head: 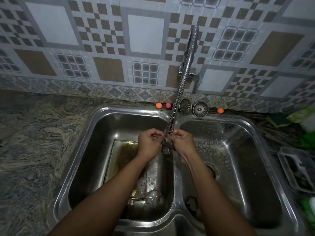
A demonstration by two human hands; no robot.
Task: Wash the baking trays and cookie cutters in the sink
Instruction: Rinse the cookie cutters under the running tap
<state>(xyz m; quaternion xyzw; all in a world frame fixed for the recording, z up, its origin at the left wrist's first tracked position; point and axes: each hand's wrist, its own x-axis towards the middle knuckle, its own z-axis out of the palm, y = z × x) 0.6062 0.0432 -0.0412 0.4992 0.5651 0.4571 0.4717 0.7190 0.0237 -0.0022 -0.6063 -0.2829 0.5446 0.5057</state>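
At the six o'clock edge of the view, two bare forearms are seen reaching inward over a double-basin stainless steel sink point(129, 110). In the left basin, at about seven o'clock from the hands, a rectangular metal baking tray point(119, 160) stained with brown residue is laid flat on the bottom and is partly covered by the left forearm. A small dark object point(191, 204) is seen at the near end of the right basin; what it is cannot be told. Above the divider between the basins, the left hand point(149, 143) and the right hand point(181, 142) are brought close together with fingers curled. A small grey metal cookie cutter point(165, 149) is pinched between them, its shape too blurred to be made out. It is held just under the nozzle of a ribbed flexible chrome tap hose point(181, 82), which rises toward twelve o'clock to a wall fitting. On the far rim, at one o'clock from the hands, two round metal sink strainers point(200, 109) are propped. They are flanked by a small orange ball point(158, 105), a pink ball point(168, 105) and a second orange ball point(220, 110). A mottled stone countertop point(34, 142) is spread at nine o'clock, a grey plastic rack point(298, 171) is set at three o'clock, and patterned grey-and-brown wall tiles point(144, 34) are seen farthest back.
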